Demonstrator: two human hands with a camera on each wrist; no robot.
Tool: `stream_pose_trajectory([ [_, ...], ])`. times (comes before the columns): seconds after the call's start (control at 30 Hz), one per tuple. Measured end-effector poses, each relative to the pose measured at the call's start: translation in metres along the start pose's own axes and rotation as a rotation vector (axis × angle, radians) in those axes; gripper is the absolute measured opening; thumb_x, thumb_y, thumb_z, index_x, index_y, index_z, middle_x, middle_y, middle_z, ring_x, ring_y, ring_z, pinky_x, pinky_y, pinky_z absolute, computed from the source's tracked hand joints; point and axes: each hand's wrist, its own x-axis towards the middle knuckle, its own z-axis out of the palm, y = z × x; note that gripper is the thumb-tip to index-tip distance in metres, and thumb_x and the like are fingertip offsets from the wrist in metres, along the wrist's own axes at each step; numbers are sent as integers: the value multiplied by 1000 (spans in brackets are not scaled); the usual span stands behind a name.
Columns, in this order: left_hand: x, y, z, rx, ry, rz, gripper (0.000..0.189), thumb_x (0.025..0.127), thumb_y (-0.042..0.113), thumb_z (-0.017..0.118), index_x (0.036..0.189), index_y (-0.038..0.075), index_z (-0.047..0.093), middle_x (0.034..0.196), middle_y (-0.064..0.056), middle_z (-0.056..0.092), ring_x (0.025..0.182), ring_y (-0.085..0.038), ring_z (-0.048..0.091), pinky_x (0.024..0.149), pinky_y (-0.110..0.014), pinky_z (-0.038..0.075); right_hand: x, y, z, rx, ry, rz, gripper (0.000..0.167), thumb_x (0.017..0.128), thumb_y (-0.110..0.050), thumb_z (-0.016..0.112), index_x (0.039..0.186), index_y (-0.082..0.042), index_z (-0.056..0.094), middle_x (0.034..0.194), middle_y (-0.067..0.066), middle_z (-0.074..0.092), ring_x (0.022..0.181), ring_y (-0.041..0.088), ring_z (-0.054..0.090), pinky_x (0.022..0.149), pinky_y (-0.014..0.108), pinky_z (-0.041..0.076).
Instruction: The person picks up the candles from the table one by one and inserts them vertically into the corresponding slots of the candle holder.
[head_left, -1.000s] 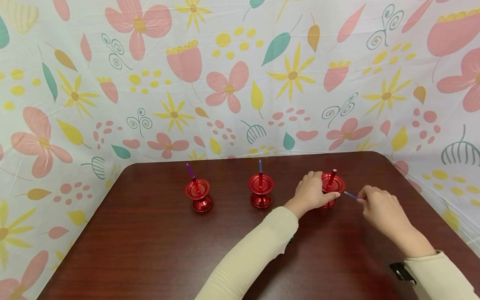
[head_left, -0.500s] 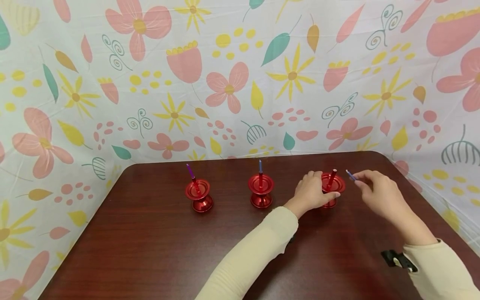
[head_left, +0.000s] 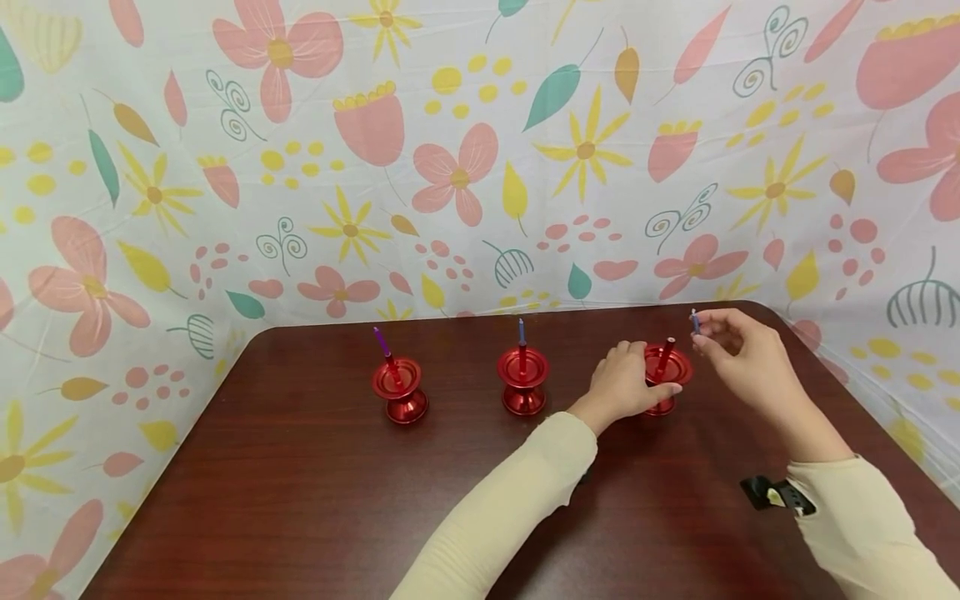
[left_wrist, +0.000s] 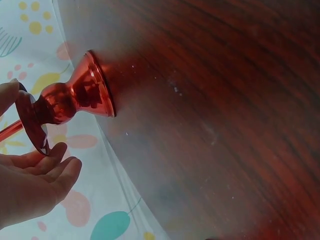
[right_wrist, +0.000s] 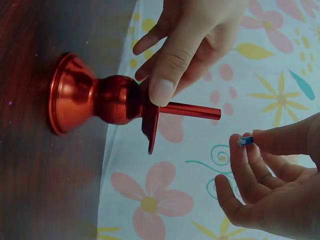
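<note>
My left hand [head_left: 621, 383] grips the dish rim of the rightmost red metal candle holder [head_left: 677, 367], which stands upright on the table. In the right wrist view the left thumb lies on the dish edge of that holder [right_wrist: 114, 100], and its thin tube [right_wrist: 192, 110] points up without a candle. Between thumb and fingertips, my right hand [head_left: 750, 358] pinches a small blue candle [head_left: 696, 323], held upright just right of the tube and above dish height. Most of that candle is hidden by fingers in the right wrist view, where a short blue end [right_wrist: 245, 141] shows.
Two matching red holders stand to the left in a row: the middle one [head_left: 522, 400] bears a blue candle [head_left: 521, 332], the far left one [head_left: 406, 407] a tilted purple candle [head_left: 382, 340]. Behind the dark wooden table [head_left: 315, 500] hangs a flowered cloth [head_left: 465, 92].
My right hand has risen from beside the holder's base to above its dish, turning the blue candle from slanted to upright. The left hand keeps its hold on the holder.
</note>
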Motion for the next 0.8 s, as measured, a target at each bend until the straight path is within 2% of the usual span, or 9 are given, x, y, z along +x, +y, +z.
stream_pose_trajectory([
  [0.13, 0, 0, 0, -2, 1, 4, 73, 81, 62, 64, 136, 16, 48, 115, 7, 54, 107, -7, 50, 89, -20, 46, 5, -2, 4, 58, 34, 26, 21, 88, -3, 67, 107, 6, 63, 82, -14, 61, 69, -17, 55, 62, 5, 42],
  [0.23, 0, -1, 1, -2, 3, 6, 73, 82, 62, 64, 135, 16, 48, 114, 7, 54, 106, -7, 50, 88, -20, 45, 7, -3, 7, 106, 48, 43, 23, 88, -5, 68, 106, 8, 62, 81, -24, 57, 71, -17, 56, 63, 4, 43],
  [0.5, -1, -1, 2, 0, 5, 17, 72, 82, 62, 64, 134, 15, 49, 113, 6, 54, 105, -7, 50, 87, -20, 46, 8, 1, 16, 139, 109, 66, 24, 86, -8, 71, 104, 7, 63, 81, -25, 57, 75, -16, 55, 70, 2, 42],
  [0.67, -1, -1, 2, -1, 7, 13, 72, 82, 62, 64, 135, 15, 48, 113, 6, 54, 105, -7, 50, 88, -20, 46, 7, 4, 19, 111, 97, 84, 25, 87, -14, 72, 102, 4, 65, 81, -28, 57, 77, -18, 53, 71, 1, 40],
  [0.8, 0, -1, 1, -5, 9, 12, 72, 82, 62, 64, 135, 15, 48, 113, 6, 55, 104, -7, 50, 87, -20, 46, 8, 5, 20, 77, 95, 89, 24, 88, -17, 71, 100, 2, 67, 82, -24, 60, 77, -20, 52, 70, 2, 40],
])
